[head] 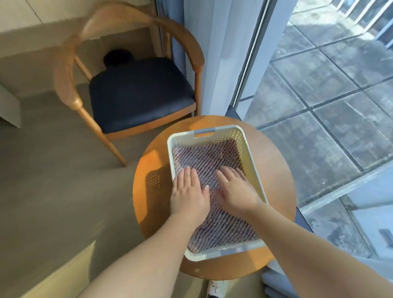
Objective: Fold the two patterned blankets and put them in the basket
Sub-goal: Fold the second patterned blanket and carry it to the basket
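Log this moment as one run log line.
hands: left, right flat on patterned blanket | blanket: inside basket | basket: on round table

Both arms reach forward and down from the bottom of the view, bare to past the elbow. The left hand (191, 193) lies palm down, fingers straight and held close together, pointing away from the body, thumb angled out to the right. The right hand (235, 189) is palm down too, turned a little leftward, fingers extended and slightly spread. The two hands sit side by side, the left thumb tip just beside the right hand's thumb. Neither hand curls or grips; both lie flat. The forearms converge toward the wrists, right forearm coming in at a steeper diagonal.
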